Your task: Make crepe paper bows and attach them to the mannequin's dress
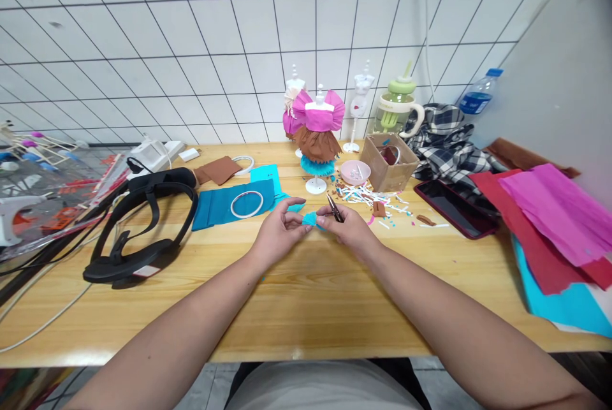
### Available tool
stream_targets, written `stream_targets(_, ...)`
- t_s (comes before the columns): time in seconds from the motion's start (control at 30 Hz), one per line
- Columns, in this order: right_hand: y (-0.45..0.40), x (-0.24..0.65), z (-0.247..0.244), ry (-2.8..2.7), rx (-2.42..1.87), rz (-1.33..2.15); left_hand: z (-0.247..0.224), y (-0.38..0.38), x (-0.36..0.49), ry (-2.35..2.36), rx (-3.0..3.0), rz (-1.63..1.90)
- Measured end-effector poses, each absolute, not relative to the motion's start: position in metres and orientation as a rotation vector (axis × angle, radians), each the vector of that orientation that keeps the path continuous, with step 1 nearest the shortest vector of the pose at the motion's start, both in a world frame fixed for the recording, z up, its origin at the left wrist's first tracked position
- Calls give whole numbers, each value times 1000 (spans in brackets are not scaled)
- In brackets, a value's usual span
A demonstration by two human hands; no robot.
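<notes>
White tiles (294, 14) rise behind the wooden desk (306, 314). The left hand (278, 233) pinches blue paper (310, 219) before the dressed stand (319, 141); the right hand's (356, 230) fingers grip its other end, seemingly steadying it, plus a slim dark tool (333, 207), perhaps for readiness.

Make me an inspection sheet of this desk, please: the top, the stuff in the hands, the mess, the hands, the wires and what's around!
Surface: wooden table, light, with visible grain.
Things in hand: blue piece; slim dark tool.
Clutter: white strips strewn by the pink bowl; phone lying to the right.
Hands: left hand pinches the blue piece; right hand holds the tool and the piece.
Cables: white cable down the wall; others at left.
Surroundings: tiled wall behind; dressed mannequin before it.
</notes>
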State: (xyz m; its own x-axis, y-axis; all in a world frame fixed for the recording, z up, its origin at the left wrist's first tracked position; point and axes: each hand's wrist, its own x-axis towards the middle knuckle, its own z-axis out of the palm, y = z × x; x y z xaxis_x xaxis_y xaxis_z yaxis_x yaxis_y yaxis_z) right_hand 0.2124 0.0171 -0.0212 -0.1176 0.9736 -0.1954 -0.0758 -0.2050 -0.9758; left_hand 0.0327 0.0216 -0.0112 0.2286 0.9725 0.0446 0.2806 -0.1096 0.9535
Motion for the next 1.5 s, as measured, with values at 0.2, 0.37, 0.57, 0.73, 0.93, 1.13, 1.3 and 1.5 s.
stream_targets(0.2,15,220,-13,-980,-1204,1772,-9,25,23,1114,2123,1112)
stream_targets(0.37,15,219,-18,-1148,-1217,1625,-4,22,24,1115,2249,1038)
stream_targets(0.57,20,219,-24,-1350,-1171,1230,-3,26,24,1242,1717,1060)
stream_targets(0.73,16,212,-24,-1403,-1180,1118,-7,24,28,1186,1572,742)
stream_targets(0.93,13,211,-25,-1522,-1198,1071,-11,18,34,1257,1629,727)
stream_targets(1.13,15,216,-25,-1621,-1201,1051,-9,17,33,1243,1771,598)
stream_targets(1.3,11,216,-18,-1710,-1238,883,-10,17,34,1253,1806,546)
stream_targets(1.5,9,211,-20,-1820,-1285,911,-14,16,33,1187,1814,560)
